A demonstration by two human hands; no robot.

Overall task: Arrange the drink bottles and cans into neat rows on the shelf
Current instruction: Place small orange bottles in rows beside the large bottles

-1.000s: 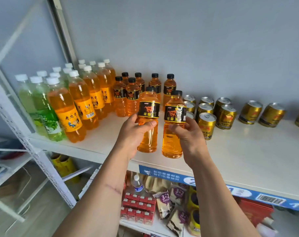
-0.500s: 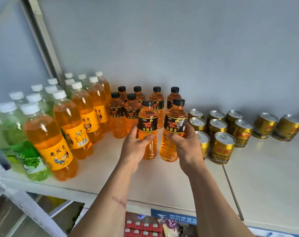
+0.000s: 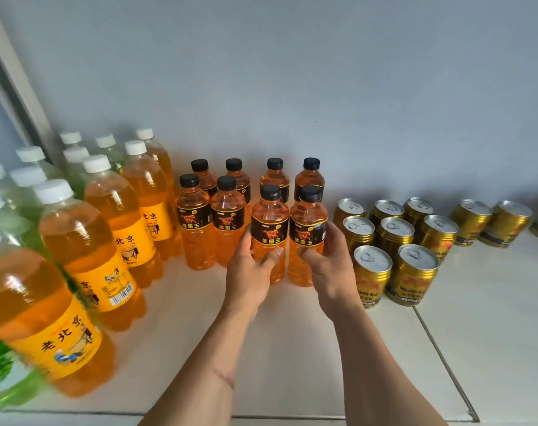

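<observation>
The left hand (image 3: 249,269) grips one small black-capped orange bottle (image 3: 269,222) with thumb across its front below the label, and the right hand (image 3: 329,262) grips a second such bottle (image 3: 307,222) just beside it, fingers curled round its lower body. Both bottles are upright, side by side and touching or nearly so, near the middle of the shelf (image 3: 292,348); whether their bases rest on the shelf cannot be told, since the hands partly cover them. Behind and to the left stand six more bottles (image 3: 227,207) of the same kind: four along the back wall (image 3: 292,72) and two in front of the left pair, so the held pair lines up with those two as a second row. Toward the left edge stand big orange bottles (image 3: 120,222) with white caps and yellow labels, running from back to front, and past them green bottles (image 3: 18,192), blurred at the front left corner. Right of the held pair, gold cans (image 3: 393,241) stand upright in rows close together, the front two nearest the right hand. Further toward the right edge two more cans (image 3: 489,222) sit apart from that group.
</observation>
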